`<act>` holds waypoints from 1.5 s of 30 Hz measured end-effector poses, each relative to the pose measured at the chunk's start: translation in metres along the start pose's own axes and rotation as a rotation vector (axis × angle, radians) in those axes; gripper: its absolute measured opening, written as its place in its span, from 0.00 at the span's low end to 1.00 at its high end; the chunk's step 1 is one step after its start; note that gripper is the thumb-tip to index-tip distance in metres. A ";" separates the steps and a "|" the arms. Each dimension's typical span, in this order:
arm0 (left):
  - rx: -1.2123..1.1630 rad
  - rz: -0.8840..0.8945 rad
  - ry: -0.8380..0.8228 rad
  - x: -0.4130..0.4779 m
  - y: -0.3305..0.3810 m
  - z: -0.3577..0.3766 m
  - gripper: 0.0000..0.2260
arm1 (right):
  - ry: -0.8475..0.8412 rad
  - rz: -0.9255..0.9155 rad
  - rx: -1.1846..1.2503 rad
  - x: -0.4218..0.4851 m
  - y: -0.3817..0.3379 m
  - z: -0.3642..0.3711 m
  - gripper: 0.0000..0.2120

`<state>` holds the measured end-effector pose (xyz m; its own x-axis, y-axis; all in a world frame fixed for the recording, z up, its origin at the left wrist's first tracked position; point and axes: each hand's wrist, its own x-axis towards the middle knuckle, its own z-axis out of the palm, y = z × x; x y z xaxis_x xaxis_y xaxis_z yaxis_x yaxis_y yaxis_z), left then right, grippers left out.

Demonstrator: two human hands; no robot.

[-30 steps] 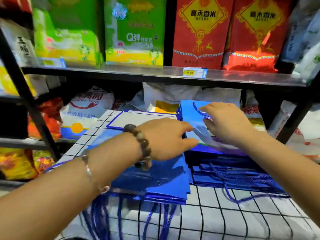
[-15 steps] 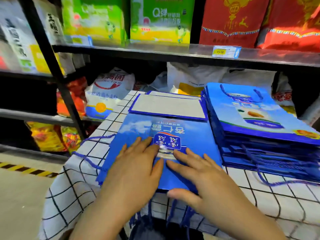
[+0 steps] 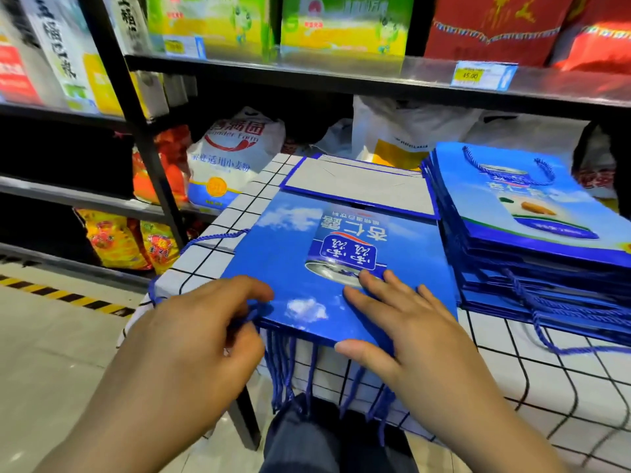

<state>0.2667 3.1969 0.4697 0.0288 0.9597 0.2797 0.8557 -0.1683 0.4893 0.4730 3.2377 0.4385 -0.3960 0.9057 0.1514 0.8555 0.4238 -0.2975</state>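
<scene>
Pressing flat on the top bag (image 3: 290, 254), your right grip (image 3: 409, 329) lies wide, fingers straight across the print and thumb against the near edge. Your left grip (image 3: 194, 336) is curled narrow at the bag's near-left corner, thumb and forefinger pinching the edge where a blue cord runs.

That top bag is glossy blue with clouds and lies face up on a low pile of like bags, near the front left of the desk (image 3: 512, 387), whose white cloth has a black grid. Its print faces away from you, so it reads upside down: large characters 杏仁露 above a drawn can with white brush lettering on a blue label. The small line beyond them is too fine to read.

Blue cords (image 3: 290, 370) hang from the pile over the desk's near edge. Behind it lies a bag turned white side up (image 3: 358, 186). To your right, just beside the pile, a taller stack (image 3: 519, 220) of the same bags shows the can print and rope handles.

On the shelf beyond, a white flour sack (image 3: 235, 155) reads "Wonder Farm" and 家庭适用小麦粉. A price tag (image 3: 483, 75) on the upper shelf edge reads 45.00.
</scene>
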 end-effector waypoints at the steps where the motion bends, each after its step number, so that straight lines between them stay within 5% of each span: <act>1: -0.204 -0.053 0.023 0.000 0.006 0.002 0.16 | 0.013 0.012 -0.035 0.001 -0.004 -0.001 0.35; 5: -0.935 -0.127 -0.031 0.006 0.034 0.004 0.15 | 0.086 0.022 0.046 0.006 -0.011 0.002 0.32; 8: -1.044 -0.135 -0.002 0.018 0.049 0.010 0.12 | 0.043 0.023 0.608 -0.001 -0.008 -0.009 0.27; 12: -1.259 -0.244 0.024 0.039 0.061 0.013 0.13 | -0.102 -0.064 1.031 -0.011 -0.007 -0.024 0.26; 18: -1.398 -0.291 0.033 0.054 0.062 0.014 0.12 | -0.127 -0.051 0.951 -0.009 -0.017 -0.042 0.09; 24: -1.098 -0.198 -0.017 0.045 0.056 0.013 0.15 | 0.157 0.166 1.216 0.018 -0.017 -0.060 0.13; 32: -0.792 -0.107 -0.271 0.037 0.054 0.023 0.12 | 0.233 0.271 1.358 0.034 -0.010 -0.061 0.11; 38: -0.624 -0.056 -0.206 0.043 0.051 0.025 0.05 | 0.450 0.145 0.883 0.009 0.006 -0.055 0.06; 42: -0.594 0.019 -0.218 0.043 0.056 0.026 0.05 | 0.236 -0.077 0.790 -0.008 0.005 -0.049 0.11; 45: -0.497 0.107 -0.192 0.040 0.063 0.028 0.05 | 0.294 -0.086 0.796 -0.005 0.009 -0.044 0.10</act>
<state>0.3358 3.2310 0.4885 0.2360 0.9475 0.2159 0.4970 -0.3086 0.8110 0.4971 3.2366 0.4770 -0.2518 0.8769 0.4095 0.2937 0.4724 -0.8310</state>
